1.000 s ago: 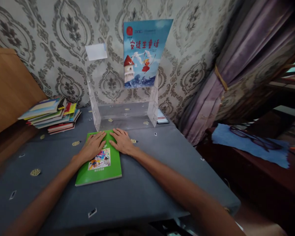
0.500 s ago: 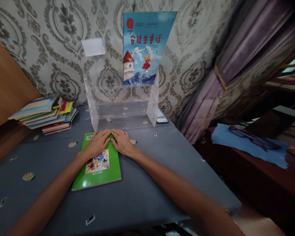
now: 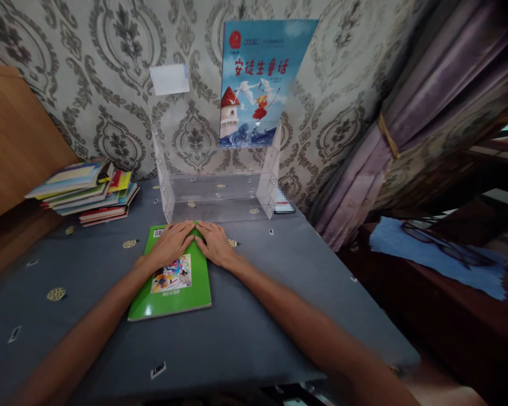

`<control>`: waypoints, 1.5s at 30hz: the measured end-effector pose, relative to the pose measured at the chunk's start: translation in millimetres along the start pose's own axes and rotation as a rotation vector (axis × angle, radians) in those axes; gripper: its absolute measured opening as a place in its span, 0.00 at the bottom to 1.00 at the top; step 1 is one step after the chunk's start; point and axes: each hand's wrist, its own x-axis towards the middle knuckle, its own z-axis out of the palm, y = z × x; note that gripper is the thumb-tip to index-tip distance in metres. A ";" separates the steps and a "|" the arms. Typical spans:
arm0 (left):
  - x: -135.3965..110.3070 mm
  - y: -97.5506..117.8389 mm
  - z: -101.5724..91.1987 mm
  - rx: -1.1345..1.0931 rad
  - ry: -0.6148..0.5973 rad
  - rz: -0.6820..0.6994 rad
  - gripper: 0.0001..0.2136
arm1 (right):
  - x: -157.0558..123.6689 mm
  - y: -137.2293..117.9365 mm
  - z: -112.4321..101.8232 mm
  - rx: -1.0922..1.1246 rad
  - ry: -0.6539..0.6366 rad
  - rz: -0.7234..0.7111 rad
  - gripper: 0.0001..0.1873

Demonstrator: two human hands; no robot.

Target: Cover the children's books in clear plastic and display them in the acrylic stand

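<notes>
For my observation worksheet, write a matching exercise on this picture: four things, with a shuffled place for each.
1. green book
2. blue book
3. pile of books
4. eyeglasses

A. on a blue cloth
B. beside the wooden panel
C. touched by the left hand and right hand
D. upright on the clear stand

Pairs: 1-C; 2-D; 3-B; 4-A

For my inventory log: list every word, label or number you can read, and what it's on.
"安徒生童话": the blue book, in red; its smaller print is too small to read.
Green book: print below the picture and by the barcode too small.
Stacked books: nothing readable.
Tablecloth: printed tags too blurred to be sure.
</notes>
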 end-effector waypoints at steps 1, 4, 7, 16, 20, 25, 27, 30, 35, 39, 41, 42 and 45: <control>0.1 0.3 -0.3 -0.003 -0.002 0.003 0.23 | -0.4 0.5 0.1 0.001 0.003 -0.001 0.24; 1.3 0.5 -1.5 -0.021 -0.020 0.025 0.23 | -1.6 1.5 0.4 0.003 0.022 -0.007 0.22; 3.6 -1.2 -3.0 -0.050 -0.049 0.059 0.23 | -2.2 2.4 1.5 0.003 0.058 0.003 0.20; 13.7 -6.5 -8.3 -0.109 -0.101 0.127 0.23 | -0.8 4.9 2.3 0.008 0.060 0.022 0.17; 14.3 -7.3 -6.1 -0.113 -0.088 0.120 0.23 | -0.6 5.3 2.6 0.007 0.055 0.015 0.18; 10.6 -7.4 -3.6 -0.098 -0.086 0.124 0.24 | -2.2 3.9 2.9 -0.010 0.066 0.014 0.18; 9.7 -6.5 -4.2 -0.098 -0.085 0.118 0.24 | -3.1 3.1 2.5 -0.028 0.068 0.016 0.18; 8.8 -5.1 -6.6 -0.100 -0.106 0.107 0.25 | -4.3 2.1 1.6 -0.047 0.050 0.018 0.17; 1.3 -7.9 -11.8 -0.109 -0.112 0.084 0.25 | -5.8 2.2 1.3 -0.031 0.048 0.026 0.18; -10.6 -14.6 -17.9 -0.113 -0.108 0.052 0.25 | -6.5 1.7 1.0 -0.017 0.039 0.036 0.18; -16.5 -18.5 -21.3 -0.108 -0.112 0.035 0.26 | -6.6 0.8 0.3 -0.021 0.033 0.046 0.18; -19.3 -20.6 -22.9 -0.104 -0.113 0.028 0.26 | -6.6 0.5 -0.1 -0.023 0.030 0.053 0.18; -27.8 -28.5 -26.6 -0.091 -0.104 0.022 0.26 | -6.3 -0.1 -1.3 -0.024 0.029 0.057 0.18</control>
